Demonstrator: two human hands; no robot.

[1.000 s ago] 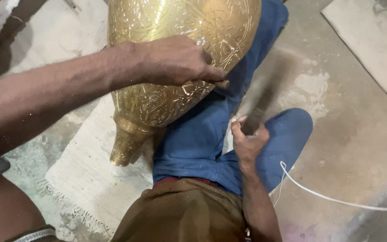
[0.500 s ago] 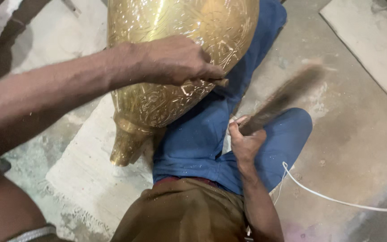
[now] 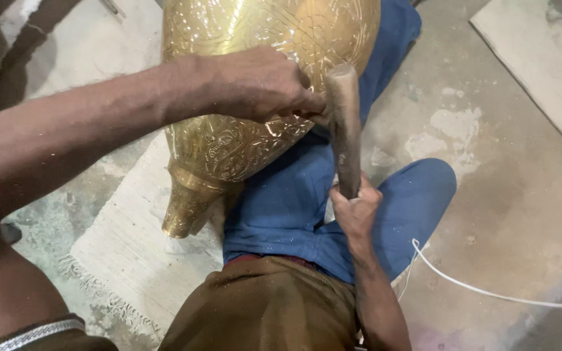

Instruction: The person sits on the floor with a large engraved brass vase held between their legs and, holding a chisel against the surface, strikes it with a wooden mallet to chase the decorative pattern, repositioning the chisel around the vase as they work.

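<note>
The wooden mallet (image 3: 345,127) has swung in since half a second ago: then it was a blur out to the right of the brass vessel (image 3: 255,84), and now its head sits against the vessel's lower right flank, just by the fingertips of the left hand (image 3: 258,84). The right hand (image 3: 356,211) is closed round the mallet's handle below the vessel. The left hand lies over the vessel's engraved side, fingers pinched together at the mallet's head; what they pinch cannot be made out. The vessel lies tilted on the person's blue-trousered leg (image 3: 294,201), its neck pointing down at a pale woven mat (image 3: 125,247). A white cord (image 3: 489,292) trails on the concrete floor (image 3: 508,195), well right of the vessel.
</note>
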